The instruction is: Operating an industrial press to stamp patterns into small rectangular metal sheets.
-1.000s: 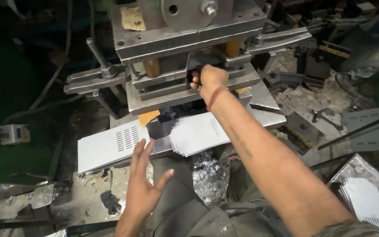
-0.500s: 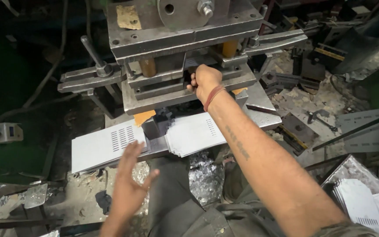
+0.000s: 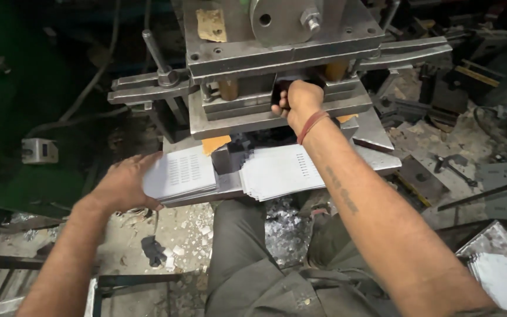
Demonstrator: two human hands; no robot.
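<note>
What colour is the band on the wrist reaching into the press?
Reddish-brown: the band circles the wrist of the right hand, seen in the head view.

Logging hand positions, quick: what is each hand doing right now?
Left hand: grips the perforated sheet stack.
Right hand: closed inside the press; contents hidden.
</note>
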